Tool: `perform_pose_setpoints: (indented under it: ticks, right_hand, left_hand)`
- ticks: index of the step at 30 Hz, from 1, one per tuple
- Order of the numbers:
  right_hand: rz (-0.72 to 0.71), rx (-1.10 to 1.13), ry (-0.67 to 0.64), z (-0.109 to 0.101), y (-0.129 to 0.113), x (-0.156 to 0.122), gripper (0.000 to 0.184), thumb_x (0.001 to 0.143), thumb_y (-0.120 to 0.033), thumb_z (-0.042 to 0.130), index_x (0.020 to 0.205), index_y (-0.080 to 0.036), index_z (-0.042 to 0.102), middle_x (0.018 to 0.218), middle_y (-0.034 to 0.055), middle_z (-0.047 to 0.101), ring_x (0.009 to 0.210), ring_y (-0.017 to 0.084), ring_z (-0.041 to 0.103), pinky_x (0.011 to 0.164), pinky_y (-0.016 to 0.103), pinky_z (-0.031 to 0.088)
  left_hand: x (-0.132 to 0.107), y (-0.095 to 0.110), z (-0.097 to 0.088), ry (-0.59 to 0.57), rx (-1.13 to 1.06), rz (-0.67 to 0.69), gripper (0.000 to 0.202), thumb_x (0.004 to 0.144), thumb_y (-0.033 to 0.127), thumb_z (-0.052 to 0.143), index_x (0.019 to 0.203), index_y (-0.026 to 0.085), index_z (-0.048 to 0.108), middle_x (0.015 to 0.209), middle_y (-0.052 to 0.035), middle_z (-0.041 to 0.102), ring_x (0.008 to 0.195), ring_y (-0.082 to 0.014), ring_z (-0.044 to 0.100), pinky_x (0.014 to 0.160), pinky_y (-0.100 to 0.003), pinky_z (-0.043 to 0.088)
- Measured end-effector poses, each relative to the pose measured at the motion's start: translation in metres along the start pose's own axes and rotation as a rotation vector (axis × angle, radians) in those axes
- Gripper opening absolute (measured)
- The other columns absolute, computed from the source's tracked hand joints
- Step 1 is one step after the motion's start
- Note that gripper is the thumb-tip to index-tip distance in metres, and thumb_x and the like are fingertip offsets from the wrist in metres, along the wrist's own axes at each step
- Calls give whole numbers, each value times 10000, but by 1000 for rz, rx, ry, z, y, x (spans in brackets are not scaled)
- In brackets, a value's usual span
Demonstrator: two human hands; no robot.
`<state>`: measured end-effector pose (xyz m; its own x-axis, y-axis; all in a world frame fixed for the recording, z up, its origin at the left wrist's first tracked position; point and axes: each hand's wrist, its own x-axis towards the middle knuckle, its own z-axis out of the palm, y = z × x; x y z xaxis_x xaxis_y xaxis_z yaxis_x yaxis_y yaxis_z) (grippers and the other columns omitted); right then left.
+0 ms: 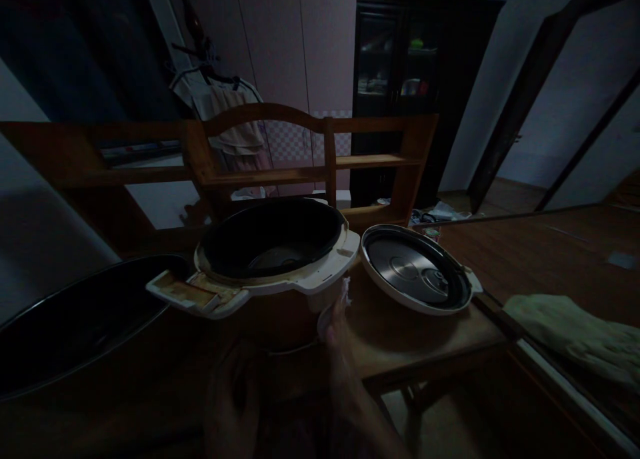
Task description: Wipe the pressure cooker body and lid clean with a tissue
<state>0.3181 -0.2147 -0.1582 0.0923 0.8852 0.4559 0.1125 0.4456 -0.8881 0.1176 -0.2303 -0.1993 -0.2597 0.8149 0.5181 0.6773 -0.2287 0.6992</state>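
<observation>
A white electric cooker (320,272) with a dark inner pot (275,236) stands uncovered in front of me. Its hinged latch part (193,292) juts out at the left. My right hand (343,352) is at the cooker's lower right side, with a crumpled white tissue or cloth (346,291) showing at its fingertips. Low in front of the cooker, my left hand (233,392) is loosely curled in deep shadow, a gap between thumb and fingers; nothing shows in it. The cooker's round lid (405,266) lies to the right, its metal inner side facing up.
A large dark basin or pan (90,319) sits at the left. Behind the cooker runs a wooden shelf rail (265,174) along the tabletop (430,339). Pale cloth (570,332) lies at the far right. Clothes (233,122) hang behind, near a dark cabinet (425,59). The room is dim.
</observation>
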Motion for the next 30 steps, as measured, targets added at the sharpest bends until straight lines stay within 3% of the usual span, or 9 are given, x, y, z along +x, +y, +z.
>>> perform_pose_setpoints:
  ticks: [3, 6, 13, 21, 30]
  right_hand:
    - [12, 303, 191, 10, -9, 22, 579, 1098, -480, 209, 1637, -342, 49, 1694, -61, -60, 1562, 177, -48, 1276, 494, 0]
    - [8, 460, 295, 11, -15, 48, 575, 1088, -474, 258, 1633, -341, 131, 1690, -66, 31, 1564, 166, 32, 1281, 481, 33]
    - [19, 540, 250, -10, -2, 86, 632, 1064, -525, 337, 1628, -272, 201, 1671, -9, 204, 1553, 163, 154, 1278, 466, 109]
    - [-6, 377, 219, -12, 7, 70, 596, 1082, -507, 346, 1624, -324, 176, 1694, -33, 65, 1564, 148, 34, 1277, 473, 12]
    - [56, 372, 319, 15, -9, 35, 569, 1093, -474, 255, 1631, -338, 130, 1694, -50, 48, 1566, 169, 14, 1273, 515, 31]
  left_hand:
    - [0, -3, 1, 9, 24, 37, 484, 954, 450, 511, 1375, 213, 540, 1426, -120, 562, 1309, -314, 531, 1117, -536, 422]
    - [0, -3, 2, 12, 39, 48, 472, 963, 436, 506, 1375, 208, 538, 1437, -122, 550, 1325, -305, 522, 1124, -513, 426]
    - [0, 0, 3, 24, 66, 92, 444, 960, 443, 500, 1322, 195, 568, 1418, -140, 558, 1328, -321, 519, 1128, -542, 419]
    - [0, 0, 6, 38, 80, 87, 452, 958, 451, 495, 1305, 172, 578, 1412, -167, 559, 1324, -339, 523, 1115, -559, 427]
    - [0, 5, 4, 46, 74, 99, 418, 966, 415, 508, 1319, 198, 561, 1410, -142, 561, 1317, -321, 525, 1104, -544, 438]
